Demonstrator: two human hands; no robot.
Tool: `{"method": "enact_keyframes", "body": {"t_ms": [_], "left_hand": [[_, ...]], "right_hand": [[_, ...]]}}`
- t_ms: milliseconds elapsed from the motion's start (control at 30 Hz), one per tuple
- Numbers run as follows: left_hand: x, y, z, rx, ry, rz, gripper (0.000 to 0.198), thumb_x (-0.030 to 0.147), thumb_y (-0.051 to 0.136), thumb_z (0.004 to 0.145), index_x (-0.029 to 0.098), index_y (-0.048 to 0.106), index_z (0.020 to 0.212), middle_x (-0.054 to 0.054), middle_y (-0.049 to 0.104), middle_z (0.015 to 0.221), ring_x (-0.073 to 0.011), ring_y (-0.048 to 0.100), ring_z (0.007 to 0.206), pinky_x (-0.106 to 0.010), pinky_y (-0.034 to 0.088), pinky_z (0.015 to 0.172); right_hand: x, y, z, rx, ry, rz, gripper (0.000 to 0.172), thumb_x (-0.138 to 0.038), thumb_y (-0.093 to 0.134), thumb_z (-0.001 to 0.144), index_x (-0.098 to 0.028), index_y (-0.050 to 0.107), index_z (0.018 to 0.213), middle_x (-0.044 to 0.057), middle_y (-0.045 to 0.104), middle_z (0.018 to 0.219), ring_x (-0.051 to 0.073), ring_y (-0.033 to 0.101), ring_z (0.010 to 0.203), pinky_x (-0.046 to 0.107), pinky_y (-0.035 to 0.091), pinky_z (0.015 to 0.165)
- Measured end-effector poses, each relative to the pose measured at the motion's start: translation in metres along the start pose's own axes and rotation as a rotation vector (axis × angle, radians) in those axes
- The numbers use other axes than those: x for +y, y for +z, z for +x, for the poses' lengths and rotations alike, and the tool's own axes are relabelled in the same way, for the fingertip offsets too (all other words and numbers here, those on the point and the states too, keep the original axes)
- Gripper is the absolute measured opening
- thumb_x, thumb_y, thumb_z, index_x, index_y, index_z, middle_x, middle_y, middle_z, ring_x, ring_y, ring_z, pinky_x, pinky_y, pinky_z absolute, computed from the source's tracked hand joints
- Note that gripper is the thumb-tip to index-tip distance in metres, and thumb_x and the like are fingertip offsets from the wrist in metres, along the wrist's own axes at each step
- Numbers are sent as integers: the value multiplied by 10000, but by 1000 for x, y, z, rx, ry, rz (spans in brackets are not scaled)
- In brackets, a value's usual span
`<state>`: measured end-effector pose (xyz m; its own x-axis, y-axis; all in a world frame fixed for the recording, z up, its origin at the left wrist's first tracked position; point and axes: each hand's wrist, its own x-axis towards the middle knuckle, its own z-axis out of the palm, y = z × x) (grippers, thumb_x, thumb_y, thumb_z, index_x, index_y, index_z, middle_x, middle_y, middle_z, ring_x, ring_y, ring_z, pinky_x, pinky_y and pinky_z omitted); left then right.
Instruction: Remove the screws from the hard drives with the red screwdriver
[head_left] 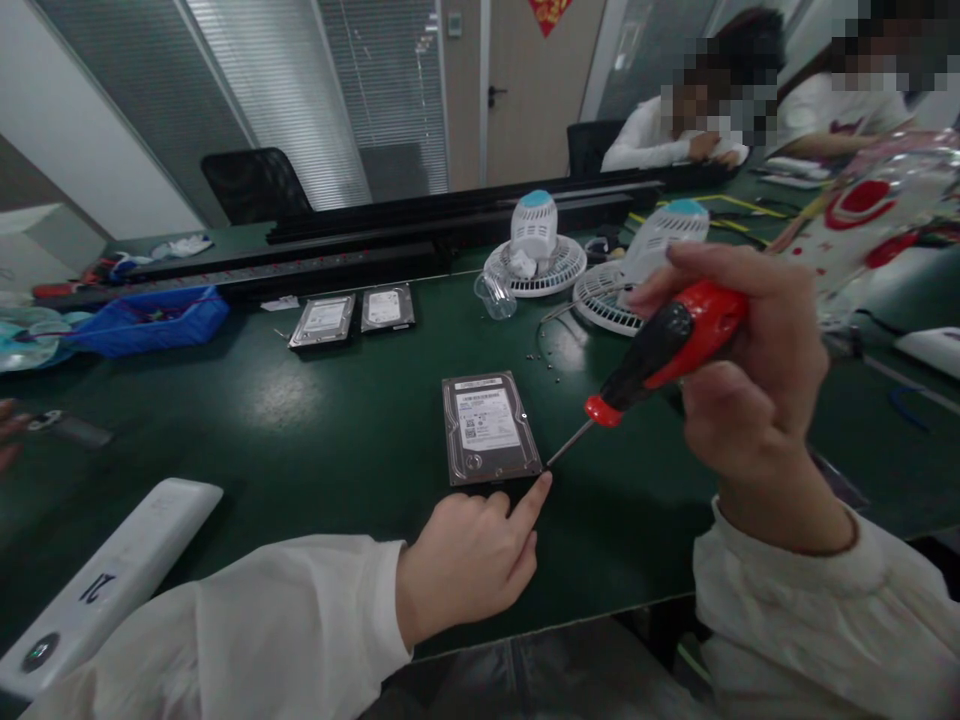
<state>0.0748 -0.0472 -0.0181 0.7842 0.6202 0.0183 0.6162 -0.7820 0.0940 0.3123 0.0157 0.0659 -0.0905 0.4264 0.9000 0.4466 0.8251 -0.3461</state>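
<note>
Hard drive (480,425) lies label-up on a green worktop (300,450), the tip of a screwdriver (637,358) at its near right corner. Wrapped around the red-and-black handle, the right hand (769,365) partly hides a white fan (664,245); the left hand (472,550) extends its index finger to that corner, its grip impossible to tell. Small metal pieces (557,380), a clear cup (495,295) and two more drives (386,308) sit beyond.

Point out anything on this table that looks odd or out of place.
Small metal pieces, apparently screws, lie scattered on the green table near the far right corner of the closest hard drive, where they might get lost. The clear plastic cup beside the leftmost white fan looks tipped rather than upright.
</note>
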Motion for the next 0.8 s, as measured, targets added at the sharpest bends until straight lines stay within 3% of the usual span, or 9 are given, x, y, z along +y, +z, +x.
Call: {"method": "enact_keyframes", "body": {"t_ms": [100, 200, 300, 467, 500, 633, 700, 800], "left_hand": [[0, 0, 0, -2, -1, 3, 626, 315, 400, 1029, 125, 313, 1619, -79, 705, 870, -226, 676, 672, -344, 557, 590], [0, 0, 1, 5, 8, 4, 623, 314, 399, 1029, 115, 320, 1614, -82, 706, 872, -226, 678, 680, -346, 561, 597], [0, 0, 1, 10, 6, 6, 623, 307, 399, 1027, 115, 322, 1615, -81, 706, 869, -230, 680, 681, -351, 564, 598], [0, 0, 0, 7, -4, -6, 624, 307, 413, 1023, 131, 328, 1616, -77, 705, 863, -230, 683, 685, -353, 566, 608], [0, 0, 0, 9, -4, -9, 625, 309, 415, 1024, 132, 327, 1616, -79, 706, 865, -229, 683, 685, -351, 565, 608], [0, 0, 1, 12, 3, -4, 624, 309, 402, 1028, 120, 324, 1617, -86, 710, 874, -232, 681, 687, -353, 564, 601], [0, -1, 1, 8, 6, 1, 621, 307, 394, 1030, 114, 326, 1616, -89, 712, 881, -234, 682, 693, -356, 565, 600], [0, -1, 1, -1, 2, 5, 620, 310, 393, 1031, 120, 324, 1617, -82, 708, 870, -233, 681, 686, -353, 561, 595]], "right_hand": [[-3, 1, 1, -77, 47, 99, 553, -459, 571, 891, -411, 583, 1441, 6, 701, 1284, 296, 670, 1102, 515, 562, 923], [-3, 0, 3, -26, -68, -28, 599, -355, 730, 814, -397, 625, 1402, 16, 724, 1075, 246, 689, 855, 440, 573, 736], [1, -1, 3, 3, -201, -119, 616, -435, 778, 784, -353, 647, 1381, 18, 730, 1005, 223, 646, 766, 466, 558, 743], [2, 2, 2, -92, -61, 132, 586, -401, 575, 917, -316, 544, 1496, 34, 685, 1383, 303, 670, 1197, 541, 547, 972], [1, 2, 2, -92, -69, 149, 597, -383, 603, 905, -312, 547, 1495, 38, 689, 1377, 300, 682, 1187, 521, 565, 950], [1, 3, 2, 42, -162, -11, 584, -280, 780, 772, -333, 683, 1345, 29, 742, 1045, 222, 716, 809, 410, 573, 677], [3, 4, 1, 73, -203, -48, 526, -357, 757, 801, -323, 695, 1322, 29, 733, 991, 220, 691, 773, 430, 559, 688], [3, 6, -1, 66, -117, 26, 498, -512, 582, 903, -323, 676, 1354, 28, 755, 1158, 261, 714, 925, 508, 573, 819]]}}
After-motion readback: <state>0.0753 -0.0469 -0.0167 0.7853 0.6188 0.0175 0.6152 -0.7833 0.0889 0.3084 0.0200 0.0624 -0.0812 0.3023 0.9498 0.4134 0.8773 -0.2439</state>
